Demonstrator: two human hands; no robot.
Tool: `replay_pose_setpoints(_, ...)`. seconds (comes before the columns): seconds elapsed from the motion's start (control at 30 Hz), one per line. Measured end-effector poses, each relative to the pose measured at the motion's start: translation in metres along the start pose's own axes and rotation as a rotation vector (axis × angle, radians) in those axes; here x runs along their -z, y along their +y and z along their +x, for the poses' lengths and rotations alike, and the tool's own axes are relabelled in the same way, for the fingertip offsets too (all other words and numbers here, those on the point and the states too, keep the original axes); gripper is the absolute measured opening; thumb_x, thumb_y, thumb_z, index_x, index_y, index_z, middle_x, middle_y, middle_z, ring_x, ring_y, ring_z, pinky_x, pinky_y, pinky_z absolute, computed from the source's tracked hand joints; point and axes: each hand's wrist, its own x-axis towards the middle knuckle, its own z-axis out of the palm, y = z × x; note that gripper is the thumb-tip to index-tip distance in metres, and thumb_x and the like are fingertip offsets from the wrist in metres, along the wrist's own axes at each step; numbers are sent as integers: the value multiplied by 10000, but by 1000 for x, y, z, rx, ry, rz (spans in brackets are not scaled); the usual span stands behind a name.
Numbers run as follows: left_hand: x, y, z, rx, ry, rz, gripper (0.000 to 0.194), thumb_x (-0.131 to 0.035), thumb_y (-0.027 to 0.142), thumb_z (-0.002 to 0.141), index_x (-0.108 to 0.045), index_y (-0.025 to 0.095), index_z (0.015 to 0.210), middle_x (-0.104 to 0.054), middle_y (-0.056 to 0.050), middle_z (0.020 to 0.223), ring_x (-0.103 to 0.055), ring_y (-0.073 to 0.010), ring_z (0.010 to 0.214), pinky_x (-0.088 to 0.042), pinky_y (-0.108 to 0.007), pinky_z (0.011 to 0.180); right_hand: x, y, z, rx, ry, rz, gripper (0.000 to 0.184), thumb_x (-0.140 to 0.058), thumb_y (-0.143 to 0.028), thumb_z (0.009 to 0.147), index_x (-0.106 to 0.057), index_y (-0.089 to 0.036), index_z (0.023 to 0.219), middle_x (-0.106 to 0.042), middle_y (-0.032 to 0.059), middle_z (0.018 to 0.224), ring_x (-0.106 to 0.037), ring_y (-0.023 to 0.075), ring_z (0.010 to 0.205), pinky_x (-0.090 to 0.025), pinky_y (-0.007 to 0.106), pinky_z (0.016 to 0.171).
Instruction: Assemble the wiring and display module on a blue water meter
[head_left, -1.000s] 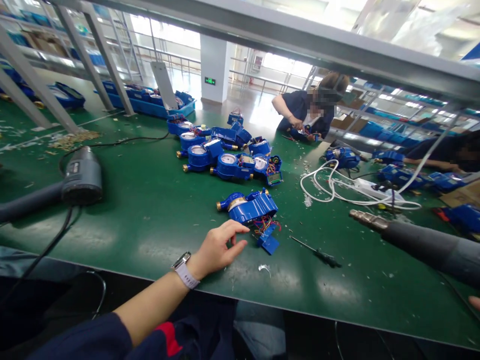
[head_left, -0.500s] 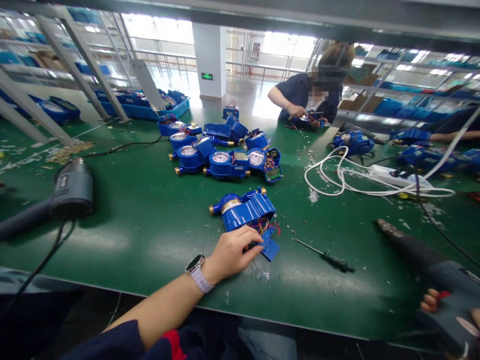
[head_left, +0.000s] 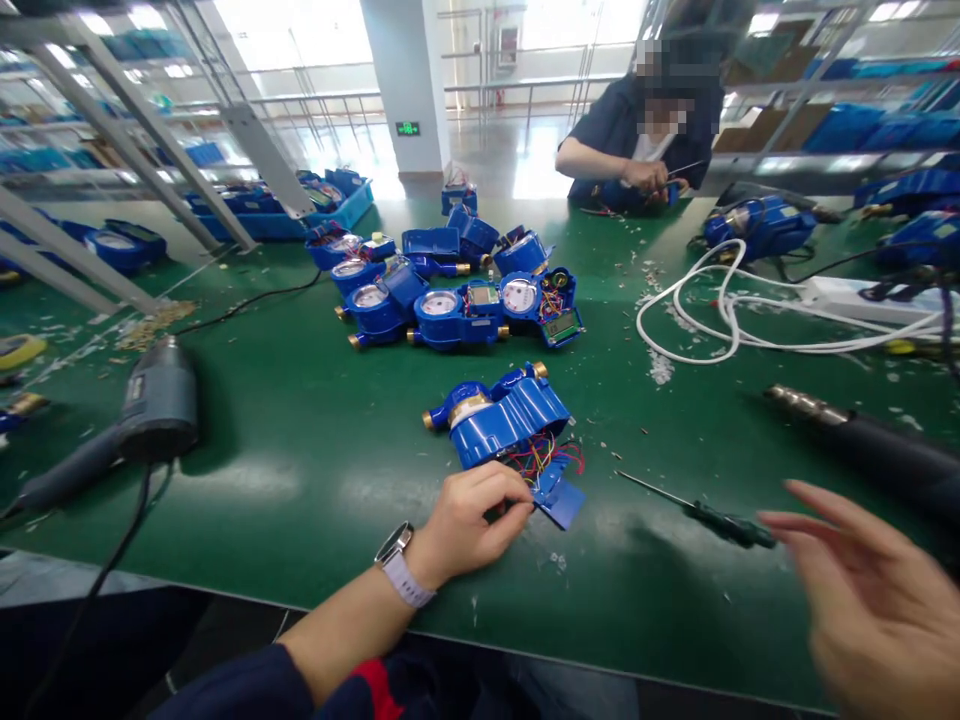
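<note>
A blue water meter [head_left: 506, 425] lies on the green table with its housing opened and red and yellow wires showing. My left hand [head_left: 480, 515], a watch on its wrist, rests on the table with thumb and forefinger pinched on the near edge of the meter's blue cover [head_left: 562, 502]. At the lower right, my right hand [head_left: 870, 600] is held above the table, fingers apart and nothing between them. Its fingertips are close to the handle of a dark green screwdriver [head_left: 724, 522]; whether they touch it I cannot tell.
Heat guns lie at the left [head_left: 157, 400] and right [head_left: 877, 450]. Several water meters [head_left: 442, 305] are grouped mid-table. A white cable [head_left: 682, 350] loops near a power strip [head_left: 862, 297]. A blue crate [head_left: 352, 208] stands behind. Across the table a person [head_left: 637, 150] handles a meter.
My right hand has let go of the right heat gun, which now lies on the table, and has come left toward the screwdriver. My left hand stays at the cover. The view has shifted.
</note>
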Motion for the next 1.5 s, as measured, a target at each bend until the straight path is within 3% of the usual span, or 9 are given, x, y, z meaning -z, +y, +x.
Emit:
replay_pose_setpoints(0.07, 2, 0, 0, -3, 0, 2, 63, -622, 90, 824, -640, 150, 827, -710, -57, 810, -675, -136, 757, -541, -235, 699, -41, -22, -16, 253, -341, 45, 362, -630, -221, 898, -615, -300, 1251, -643, 123, 1167, -670, 221, 763, -560, 430, 719)
replay_pose_setpoints(0.13, 5, 1, -1, -4, 1, 9, 67, -620, 86, 825, -640, 150, 829, -711, -57, 806, -676, -132, 742, -543, -228, 689, -77, -39, -27, 450, -548, 129, 445, -566, -146, 918, -523, -273, 1342, -623, 105, 1223, -665, 187, 776, -578, 358, 713)
replay_pose_setpoints(0.23, 8, 0, -2, 3, 9, 21, 68, -610, 83, 827, -634, 147, 823, -717, -62, 813, -678, -129, 727, -541, -214, 664, -113, -49, -38, 478, -571, 186, 411, -524, -107, 930, -499, -226, 1322, -680, 65, 1074, -627, 135, 651, -561, 268, 625)
replay_pose_setpoints(0.33, 9, 1, -1, 12, 7, 46, 64, -609, 92, 831, -626, 148, 807, -722, -55, 796, -673, -119, 691, -523, -192, 624, -128, -47, -45, 431, -502, 195, 298, -547, -109, 927, -544, -207, 1208, -683, 33, 923, -566, 115, 554, -532, 247, 575)
replay_pose_setpoints(0.47, 9, 2, 0, 24, -8, 83, 59, -602, 117, 843, -626, 152, 802, -706, -32, 732, -635, -102, 607, -485, -185, 568, -129, -43, -49, 394, -456, 197, 201, -564, -104, 920, -583, -209, 1090, -655, 10, 822, -543, 116, 549, -503, 243, 559)
replay_pose_setpoints(0.6, 11, 4, -1, 95, -16, 105, 72, -574, 155, 875, -628, 156, 827, -699, -23, 706, -601, -97, 556, -459, -200, 543, -127, -45, -47, 356, -472, 205, 214, -566, -98, 915, -598, -212, 1094, -636, -4, 779, -540, 115, 553, -489, 242, 555)
replay_pose_setpoints(0.87, 13, 2, -1, 79, -27, 37, 130, -491, 163, 926, -612, 156, 880, -715, -51, 809, -686, -133, 752, -535, -228, 692, -125, -47, -44, 314, -481, 249, 169, -591, -87, 884, -650, -196, 1000, -641, 32, 863, -560, 122, 604, -487, 250, 544)
replay_pose_setpoints(1.07, 10, 2, 0, 35, -125, 169, 202, -542, 132, 865, -624, 163, 1047, -674, -62, 914, -641, -127, 743, -525, -211, 595, -126, -48, -41, 323, -467, 270, 121, -604, -86, 880, -649, -197, 864, -632, 35, 809, -613, 160, 719, -514, 273, 612)
replay_pose_setpoints(1.5, 8, 2, 2, 21, -112, 255, 98, -544, 181, 919, -631, 162, 877, -634, -45, 852, -626, -135, 784, -524, -228, 673, -120, -45, -41, 272, -460, 270, 139, -592, -107, 899, -686, -210, 902, -704, 21, 828, -672, 180, 792, -552, 301, 733)
